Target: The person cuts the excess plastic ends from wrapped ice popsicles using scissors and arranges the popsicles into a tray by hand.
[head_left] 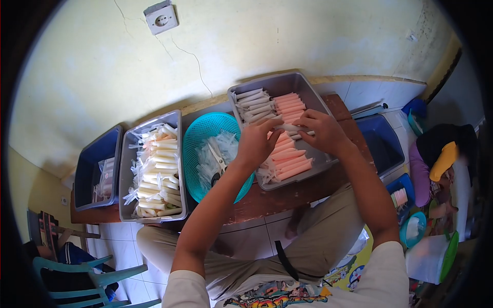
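Observation:
Between my two hands lies a pale plastic-wrapped stick [288, 127], resembling an ice pop, held above a grey tray [319, 97]. My left hand [259, 141] pinches its left end; my right hand [322, 132] has its fingers closed at the right end. Below them, the tray holds rows of pink wrapped sticks [295, 167] and greyish-white ones [254, 102]. Part of these rows is hidden behind my fingers. Left of my left forearm stands a turquoise basket [192, 133] with clear plastic wrappers [226, 143] and a pair of scissors [216, 155] in it.
A grey bin [177, 154] of cream-coloured wrapped sticks and a darker bin [82, 179] stand farther left on the brown wooden table [246, 214]. A blue tub [380, 138] is at the right. A turquoise chair [77, 280] stands lower left. Another person's limbs show at the right edge.

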Motion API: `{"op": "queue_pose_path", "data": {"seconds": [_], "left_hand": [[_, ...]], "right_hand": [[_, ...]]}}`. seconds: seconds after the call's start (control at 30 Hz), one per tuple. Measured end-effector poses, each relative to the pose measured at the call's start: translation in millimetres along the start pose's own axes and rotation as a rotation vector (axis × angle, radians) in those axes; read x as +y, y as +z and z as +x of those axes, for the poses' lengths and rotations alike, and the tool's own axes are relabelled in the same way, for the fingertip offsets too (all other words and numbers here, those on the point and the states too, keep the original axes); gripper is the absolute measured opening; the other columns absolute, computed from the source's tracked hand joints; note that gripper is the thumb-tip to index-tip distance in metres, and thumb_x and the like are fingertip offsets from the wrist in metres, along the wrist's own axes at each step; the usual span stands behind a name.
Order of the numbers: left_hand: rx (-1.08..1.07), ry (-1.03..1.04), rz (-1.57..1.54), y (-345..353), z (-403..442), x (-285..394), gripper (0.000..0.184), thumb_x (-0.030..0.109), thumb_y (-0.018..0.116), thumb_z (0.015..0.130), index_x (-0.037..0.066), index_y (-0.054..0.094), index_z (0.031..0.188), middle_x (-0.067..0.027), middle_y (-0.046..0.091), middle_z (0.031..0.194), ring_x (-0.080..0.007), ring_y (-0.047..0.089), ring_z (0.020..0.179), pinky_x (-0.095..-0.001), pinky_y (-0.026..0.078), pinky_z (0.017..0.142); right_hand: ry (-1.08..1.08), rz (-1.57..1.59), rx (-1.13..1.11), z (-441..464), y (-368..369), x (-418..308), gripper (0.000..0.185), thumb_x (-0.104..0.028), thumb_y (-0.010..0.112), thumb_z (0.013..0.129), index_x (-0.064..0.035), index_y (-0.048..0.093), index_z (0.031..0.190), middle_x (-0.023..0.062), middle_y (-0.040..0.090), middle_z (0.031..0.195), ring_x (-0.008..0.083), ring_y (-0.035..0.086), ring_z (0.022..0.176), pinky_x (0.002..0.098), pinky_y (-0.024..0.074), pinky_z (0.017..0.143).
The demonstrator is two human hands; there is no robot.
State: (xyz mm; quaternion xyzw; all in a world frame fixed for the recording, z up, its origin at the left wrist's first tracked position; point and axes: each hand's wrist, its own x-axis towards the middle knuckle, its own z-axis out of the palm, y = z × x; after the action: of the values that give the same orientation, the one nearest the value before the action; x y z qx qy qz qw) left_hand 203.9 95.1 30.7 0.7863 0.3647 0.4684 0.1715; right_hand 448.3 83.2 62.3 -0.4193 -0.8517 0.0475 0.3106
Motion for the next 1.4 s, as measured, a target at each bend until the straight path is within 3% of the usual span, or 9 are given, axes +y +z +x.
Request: {"op": "queue_pose_path", "data": {"seconds": [0.17, 0.3, 0.4, 0.47, 0.67, 0.87, 1.2, 1.27, 1.4], "left_hand": [[-0.228, -0.118, 0.123, 34.5, 13.7, -6.2, 0.024, 0.018, 0.078, 0.095, 0.008, 0.078, 0.117, -0.0156, 0.08, 0.102, -0.0348, 0.077, 0.094, -0.0434, 0.06, 0.083], [-0.24, -0.037, 0.173, 64.6, 20.7, -18.2, 0.023, 0.021, 0.076, 0.096, 0.009, 0.079, 0.115, -0.0145, 0.08, 0.097, -0.0366, 0.077, 0.09, -0.0445, 0.059, 0.08], [-0.314, -0.041, 0.195, 79.5, 20.1, -25.6, 0.019, 0.02, 0.072, 0.098, 0.009, 0.079, 0.111, -0.0142, 0.08, 0.095, -0.036, 0.076, 0.092, -0.0473, 0.057, 0.09], [-0.401, 0.009, 0.283, 87.1, 16.4, -35.1, 0.017, 0.019, 0.069, 0.1, 0.01, 0.08, 0.11, -0.0133, 0.079, 0.098, -0.0336, 0.074, 0.099, -0.0537, 0.049, 0.105], [-0.577, -0.07, 0.368, 86.0, 12.9, -31.1, 0.025, 0.028, 0.062, 0.105, 0.013, 0.081, 0.11, -0.0126, 0.079, 0.108, -0.0312, 0.067, 0.121, -0.0691, 0.028, 0.121], [-0.721, -0.074, 0.355, 83.0, 10.0, -28.4, 0.041, 0.041, 0.051, 0.11, 0.015, 0.083, 0.114, -0.0115, 0.079, 0.114, -0.0341, 0.056, 0.14, -0.0704, 0.007, 0.127], [-0.824, -0.114, 0.378, 82.1, 13.1, -27.4, 0.048, 0.049, 0.049, 0.109, 0.017, 0.082, 0.122, -0.0128, 0.077, 0.121, -0.0359, 0.049, 0.146, -0.0689, 0.003, 0.127], [-0.784, -0.103, 0.369, 87.7, 9.8, -35.0, 0.056, 0.062, 0.049, 0.104, 0.021, 0.083, 0.122, -0.0117, 0.078, 0.122, -0.0335, 0.052, 0.144, -0.071, 0.003, 0.126], [-0.799, -0.11, 0.451, 85.2, 10.2, -24.1, 0.067, 0.069, 0.047, 0.103, 0.016, 0.08, 0.127, -0.0143, 0.076, 0.126, -0.033, 0.047, 0.149, -0.0667, 0.002, 0.128]], "right_hand": [[0.115, -0.075, -0.068, -14.3, -0.4, 31.6, 0.018, -0.012, 0.078, 0.086, -0.011, 0.078, 0.104, 0.0068, 0.071, 0.104, 0.0299, 0.073, 0.093, 0.0432, 0.0596, 0.083], [0.167, -0.238, -0.118, -21.7, 13.6, 56.8, 0.015, -0.014, 0.077, 0.087, -0.013, 0.078, 0.103, 0.0066, 0.073, 0.104, 0.0303, 0.073, 0.097, 0.0449, 0.0596, 0.084], [0.243, -0.313, -0.197, -23.7, 21.0, 63.0, 0.014, -0.015, 0.072, 0.089, -0.0145, 0.078, 0.102, 0.0073, 0.074, 0.103, 0.0309, 0.074, 0.099, 0.0454, 0.0597, 0.086], [0.266, -0.347, -0.227, -24.2, 29.2, 67.7, 0.016, -0.014, 0.065, 0.092, -0.0156, 0.079, 0.101, 0.0075, 0.076, 0.102, 0.0311, 0.075, 0.1, 0.0461, 0.06, 0.087], [0.241, -0.474, -0.323, -25.6, 60.6, 76.2, 0.02, -0.014, 0.061, 0.094, -0.0145, 0.081, 0.096, 0.0112, 0.078, 0.102, 0.0335, 0.078, 0.096, 0.046, 0.0613, 0.083], [0.296, -0.5, -0.39, -22.6, 66.1, 80.6, 0.017, -0.016, 0.065, 0.092, -0.0131, 0.082, 0.092, 0.0124, 0.079, 0.1, 0.0342, 0.079, 0.095, 0.0457, 0.0623, 0.083], [0.314, -0.505, -0.427, -19.4, 68.9, 82.8, 0.015, -0.016, 0.066, 0.092, -0.0147, 0.081, 0.096, 0.0118, 0.079, 0.1, 0.0338, 0.078, 0.095, 0.046, 0.0618, 0.082], [0.308, -0.492, -0.422, -18.5, 68.4, 82.4, 0.016, -0.014, 0.066, 0.093, -0.0133, 0.081, 0.098, 0.0128, 0.08, 0.102, 0.0338, 0.079, 0.097, 0.0459, 0.0627, 0.083], [0.319, -0.506, -0.429, -16.5, 69.7, 83.5, 0.015, -0.014, 0.065, 0.093, -0.0133, 0.08, 0.098, 0.0127, 0.079, 0.104, 0.0334, 0.079, 0.097, 0.0456, 0.0626, 0.082]]}}
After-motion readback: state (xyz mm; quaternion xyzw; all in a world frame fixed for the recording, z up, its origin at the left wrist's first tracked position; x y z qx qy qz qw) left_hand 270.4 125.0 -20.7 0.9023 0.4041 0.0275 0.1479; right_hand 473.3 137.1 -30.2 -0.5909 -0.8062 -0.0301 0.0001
